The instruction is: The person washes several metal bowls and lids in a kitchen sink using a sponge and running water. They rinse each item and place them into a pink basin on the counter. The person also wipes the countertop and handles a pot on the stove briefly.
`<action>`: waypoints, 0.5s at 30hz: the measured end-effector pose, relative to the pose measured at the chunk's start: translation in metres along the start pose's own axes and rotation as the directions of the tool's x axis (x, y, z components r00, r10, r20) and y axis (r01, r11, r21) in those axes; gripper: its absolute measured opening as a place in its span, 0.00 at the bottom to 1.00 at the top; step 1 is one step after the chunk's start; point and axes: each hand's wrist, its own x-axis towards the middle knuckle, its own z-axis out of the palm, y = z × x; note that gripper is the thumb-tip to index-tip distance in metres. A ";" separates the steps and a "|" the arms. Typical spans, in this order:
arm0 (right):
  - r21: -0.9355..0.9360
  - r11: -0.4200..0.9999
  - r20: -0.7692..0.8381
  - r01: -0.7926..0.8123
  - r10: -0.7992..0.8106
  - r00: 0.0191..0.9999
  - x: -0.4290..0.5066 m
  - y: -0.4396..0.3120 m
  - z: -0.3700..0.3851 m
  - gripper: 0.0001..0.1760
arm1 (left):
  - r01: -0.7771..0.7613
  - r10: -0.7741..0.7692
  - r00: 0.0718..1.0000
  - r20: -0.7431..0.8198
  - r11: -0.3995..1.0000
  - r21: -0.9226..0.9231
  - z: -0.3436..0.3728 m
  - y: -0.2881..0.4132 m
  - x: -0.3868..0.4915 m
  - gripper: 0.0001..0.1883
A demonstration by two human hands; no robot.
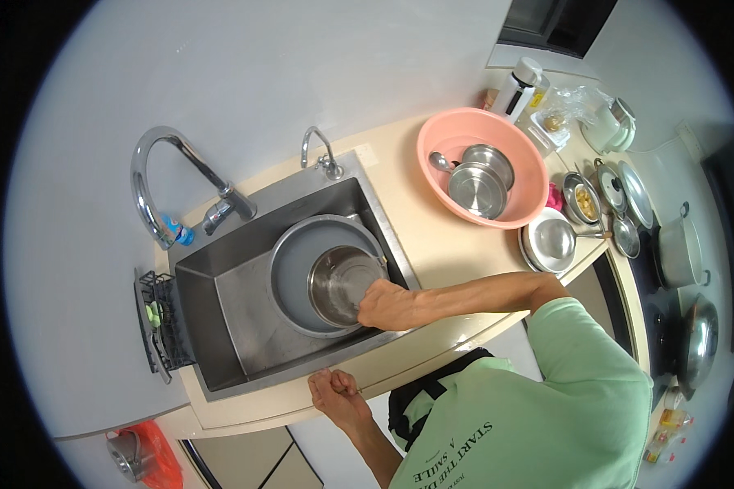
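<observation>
My right hand grips the near side of a round stainless steel pot. Tilted, the pot sits within a grey round basin, its inside showing wet marks or residue. That basin rests in the right part of a stainless steel sink. My left hand is at the counter's front edge, below the sink, its fingers curled and nothing visible in them. Over the far rim of the sink arches a chrome faucet; a smaller tap stands to its right.
Right of the sink, a pink basin holds steel pans and a ladle. Beyond are a white bowl with a ladle, a dish of food and a large pot. A black wire rack stands left; a blue bottle is behind the faucet.
</observation>
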 end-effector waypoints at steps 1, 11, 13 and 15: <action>-0.010 0.999 -0.013 -0.035 0.035 0.999 -0.009 0.001 -0.015 0.03 | 0.049 -0.048 0.999 0.026 0.998 -0.034 0.002 -0.001 -0.005 0.11; 0.132 0.895 -0.029 -0.426 0.433 0.901 -0.099 0.055 -0.152 0.14 | 0.512 -0.471 0.822 0.321 0.857 -0.053 0.027 -0.048 -0.060 0.07; 0.123 0.855 -0.033 -0.503 0.510 0.859 -0.117 0.067 -0.166 0.14 | 0.524 -0.503 0.806 0.312 0.852 0.021 0.029 -0.059 -0.069 0.08; 0.236 0.757 0.017 -0.609 0.623 0.782 -0.131 0.084 -0.172 0.13 | 0.557 -0.550 0.771 0.321 0.827 0.077 0.027 -0.068 -0.077 0.09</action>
